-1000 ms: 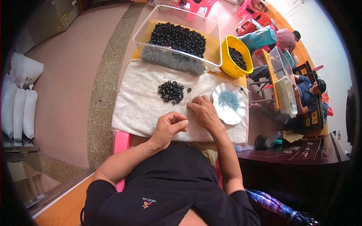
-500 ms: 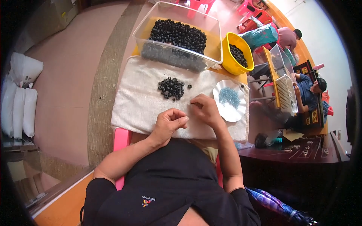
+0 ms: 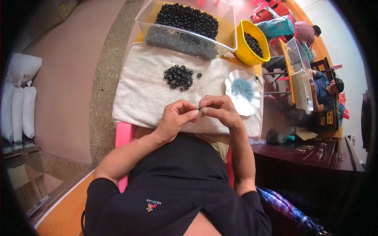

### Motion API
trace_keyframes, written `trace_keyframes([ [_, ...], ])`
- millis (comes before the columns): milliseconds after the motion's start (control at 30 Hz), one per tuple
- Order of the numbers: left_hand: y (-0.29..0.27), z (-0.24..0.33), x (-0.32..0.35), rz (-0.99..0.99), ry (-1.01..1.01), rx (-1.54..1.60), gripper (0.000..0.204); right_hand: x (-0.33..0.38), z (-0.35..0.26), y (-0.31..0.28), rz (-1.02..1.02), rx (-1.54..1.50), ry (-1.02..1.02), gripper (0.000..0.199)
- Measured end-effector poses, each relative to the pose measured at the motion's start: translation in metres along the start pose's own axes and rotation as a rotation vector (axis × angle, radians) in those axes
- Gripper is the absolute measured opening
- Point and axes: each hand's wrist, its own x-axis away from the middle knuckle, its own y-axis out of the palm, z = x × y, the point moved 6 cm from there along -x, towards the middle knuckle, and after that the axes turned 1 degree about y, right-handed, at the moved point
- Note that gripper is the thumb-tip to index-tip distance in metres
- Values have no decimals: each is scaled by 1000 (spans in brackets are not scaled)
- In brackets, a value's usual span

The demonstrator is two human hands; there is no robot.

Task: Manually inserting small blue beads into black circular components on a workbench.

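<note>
Over the near part of a white towel [image 3: 136, 86], my left hand [image 3: 177, 118] and my right hand [image 3: 221, 111] meet fingertip to fingertip. Both pinch a small dark piece [image 3: 199, 109], mostly hidden by the fingers; its exact kind is too small to make out. Just beyond the hands lies a loose pile of small black ring-like parts [image 3: 179, 77], with one lone black part [image 3: 199, 75] at its right. Beside my right hand sits a white wavy-rimmed dish [image 3: 248, 109] holding a heap of tiny pale-blue pieces [image 3: 242, 89].
A clear plastic bin [image 3: 185, 29] full of black parts stands behind the towel. Right of it is a yellow tub [image 3: 246, 53] with more. White sacks [image 3: 17, 112] lie at far left. Another person [image 3: 325, 94] sits at right by a white perforated basket [image 3: 301, 90].
My right hand has come nearer my left, and their fingertips now meet on the small dark piece. The towel and containers appear higher in the picture.
</note>
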Motion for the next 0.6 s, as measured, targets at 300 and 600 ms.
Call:
trace_keyframes([
  [300,5,4,1,-14,-8,-48,15,1,0,2,-54,1,76,10],
  [600,5,5,1,-37,-12,-95,17,0,-10,8,-142,85,145,8],
])
